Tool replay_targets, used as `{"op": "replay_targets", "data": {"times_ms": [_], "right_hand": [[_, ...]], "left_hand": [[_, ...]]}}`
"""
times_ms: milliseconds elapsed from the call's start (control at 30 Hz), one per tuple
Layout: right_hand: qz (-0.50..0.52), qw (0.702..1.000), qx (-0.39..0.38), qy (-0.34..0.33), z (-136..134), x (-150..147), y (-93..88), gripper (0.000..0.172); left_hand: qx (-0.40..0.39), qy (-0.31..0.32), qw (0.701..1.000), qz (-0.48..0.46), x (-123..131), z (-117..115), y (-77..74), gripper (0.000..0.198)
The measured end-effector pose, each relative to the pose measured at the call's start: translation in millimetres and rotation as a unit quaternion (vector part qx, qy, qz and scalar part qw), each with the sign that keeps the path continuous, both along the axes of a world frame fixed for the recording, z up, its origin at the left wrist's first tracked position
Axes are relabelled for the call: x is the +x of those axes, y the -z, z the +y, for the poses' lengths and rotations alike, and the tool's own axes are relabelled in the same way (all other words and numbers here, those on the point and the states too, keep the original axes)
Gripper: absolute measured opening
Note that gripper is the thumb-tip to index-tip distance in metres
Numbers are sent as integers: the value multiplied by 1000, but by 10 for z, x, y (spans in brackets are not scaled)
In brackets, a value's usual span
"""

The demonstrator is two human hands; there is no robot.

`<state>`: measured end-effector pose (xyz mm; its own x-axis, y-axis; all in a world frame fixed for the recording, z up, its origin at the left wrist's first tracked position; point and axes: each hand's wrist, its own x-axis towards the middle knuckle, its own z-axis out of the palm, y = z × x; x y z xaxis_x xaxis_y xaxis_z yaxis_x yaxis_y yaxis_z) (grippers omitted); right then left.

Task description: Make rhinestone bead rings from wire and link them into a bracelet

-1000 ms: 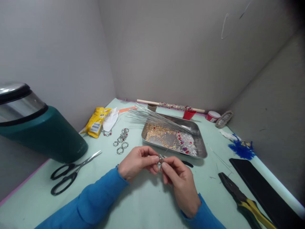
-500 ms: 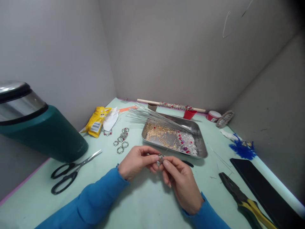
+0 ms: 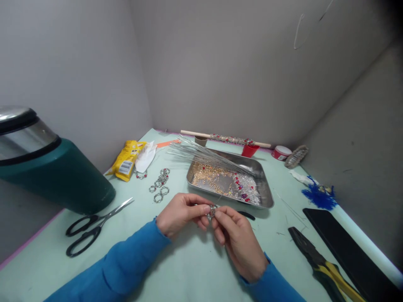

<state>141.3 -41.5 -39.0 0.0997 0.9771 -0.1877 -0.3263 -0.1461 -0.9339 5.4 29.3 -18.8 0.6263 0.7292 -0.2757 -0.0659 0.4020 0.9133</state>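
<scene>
Between my two hands is a small beaded ring (image 3: 212, 212), grey and silvery, with a thin wire end sticking up from it. My left hand (image 3: 185, 212) pinches its left side between thumb and forefinger. On the other side, my right hand (image 3: 237, 237) grips the ring with thumb and fingertips; the fingers hide part of it. Beyond the hands stands a metal tray (image 3: 270, 197) with gold, clear and red beads. A bundle of thin wires (image 3: 210, 155) lies across its rim. Several finished beaded rings (image 3: 161, 182) lie to the left of my hands.
Black-handled scissors (image 3: 97, 224) and a green bottle (image 3: 59, 180) are at left, near a yellow packet (image 3: 128, 159). Pliers (image 3: 317, 260), a black bar (image 3: 346, 247) and blue thread (image 3: 320, 196) lie at right. A beaded wooden stick (image 3: 231, 138) rests at the back.
My right fingers have shifted slightly on the beaded ring, and a little more of it shows. Both hands stay in nearly the same place.
</scene>
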Motion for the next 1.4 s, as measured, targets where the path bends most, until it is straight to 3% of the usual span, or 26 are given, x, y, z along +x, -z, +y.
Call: {"op": "replay_targets", "data": {"times_ms": [300,667,1033,1300,1400], "right_hand": [[37,999,23,-13,-3,6,-21,23],[106,994,15,-37,-9,1,-24,18],[132,989,19,-65,-25,-5,-10,17],[203,977,25,-65,-12,-50,-26,17],[160,984,27,-66,-1,-30,-35,20]], "left_hand": [[-15,-3,999,-48,-23,14,1,26],[-28,56,996,-57,-24,2,41,22],[14,72,997,5,-40,-9,2,24],[-21,94,991,-95,21,-79,13,24],[-28,84,991,-97,4,-45,-8,24]]}}
